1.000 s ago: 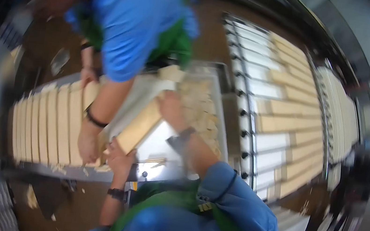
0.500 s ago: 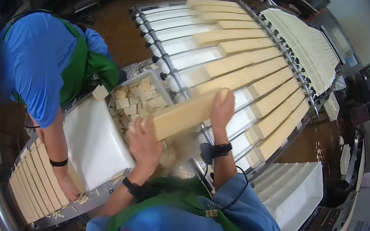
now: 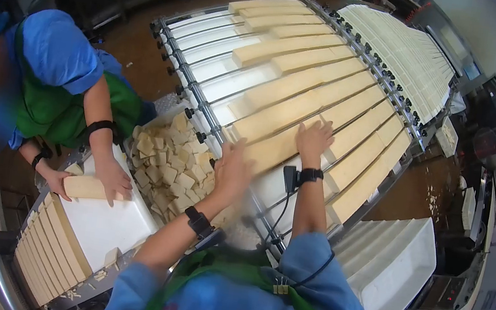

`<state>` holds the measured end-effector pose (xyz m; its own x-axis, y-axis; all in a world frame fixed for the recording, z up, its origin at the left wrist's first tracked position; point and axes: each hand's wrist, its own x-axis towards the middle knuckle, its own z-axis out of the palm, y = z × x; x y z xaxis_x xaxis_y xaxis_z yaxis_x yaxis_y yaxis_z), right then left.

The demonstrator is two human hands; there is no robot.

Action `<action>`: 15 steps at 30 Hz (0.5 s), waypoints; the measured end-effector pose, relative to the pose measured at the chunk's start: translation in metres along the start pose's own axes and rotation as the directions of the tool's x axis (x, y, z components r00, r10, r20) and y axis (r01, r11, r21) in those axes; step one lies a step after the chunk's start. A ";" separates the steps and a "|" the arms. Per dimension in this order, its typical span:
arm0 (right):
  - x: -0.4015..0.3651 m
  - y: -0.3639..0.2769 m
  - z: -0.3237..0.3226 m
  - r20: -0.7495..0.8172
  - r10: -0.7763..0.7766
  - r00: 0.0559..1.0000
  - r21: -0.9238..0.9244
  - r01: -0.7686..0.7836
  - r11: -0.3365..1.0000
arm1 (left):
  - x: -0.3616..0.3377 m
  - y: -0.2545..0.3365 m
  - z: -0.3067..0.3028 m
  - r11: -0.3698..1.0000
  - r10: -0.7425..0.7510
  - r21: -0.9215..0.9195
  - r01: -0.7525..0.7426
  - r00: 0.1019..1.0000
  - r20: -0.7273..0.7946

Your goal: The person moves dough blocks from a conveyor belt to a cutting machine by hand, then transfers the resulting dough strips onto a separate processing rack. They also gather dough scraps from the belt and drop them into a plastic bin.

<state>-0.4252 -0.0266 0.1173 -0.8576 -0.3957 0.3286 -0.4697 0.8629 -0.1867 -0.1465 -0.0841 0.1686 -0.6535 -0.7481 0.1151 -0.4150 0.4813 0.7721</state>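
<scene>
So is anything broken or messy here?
Yes. A heap of broken pale chunks lies between the rack and the white board, unlike the neat long bars on the rack. Small crumbs are scattered along the metal edge at the lower left.

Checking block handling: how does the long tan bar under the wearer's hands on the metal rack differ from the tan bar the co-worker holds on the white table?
The long tan bar lies in a channel of the metal rack among similar bars; the co-worker's tan bar lies by itself on the white table. The rack bar looks longer. Both are pale tan and lie flat.
</scene>
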 end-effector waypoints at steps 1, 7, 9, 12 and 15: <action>-0.009 -0.001 -0.010 -0.113 -0.043 0.993 -0.058 0.036 0.998 | 0.003 -0.004 0.008 0.999 -0.030 -0.040 0.028 0.998 -0.048; -0.098 -0.027 -0.029 0.030 -0.382 0.924 0.282 0.358 0.890 | -0.001 -0.009 0.027 0.984 -0.111 -0.161 0.081 0.976 -0.188; -0.129 -0.042 -0.047 0.120 -0.488 0.865 0.397 0.409 0.822 | 0.000 -0.015 0.025 0.974 -0.104 -0.216 0.059 0.974 -0.203; -0.150 -0.053 -0.048 0.188 -0.596 0.780 0.387 0.499 0.775 | 0.002 -0.036 0.020 0.954 -0.132 -0.290 0.072 0.973 -0.190; -0.154 -0.055 -0.044 0.240 -0.600 0.763 0.253 0.547 0.798 | -0.019 -0.057 0.009 0.944 -0.142 -0.324 0.058 0.960 -0.240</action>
<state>-0.2585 0.0007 0.1180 -0.4233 -0.8950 0.1403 -0.8970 0.3924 -0.2034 -0.1165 -0.0935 0.1165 -0.4164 -0.8965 0.1511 -0.2247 0.2626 0.9384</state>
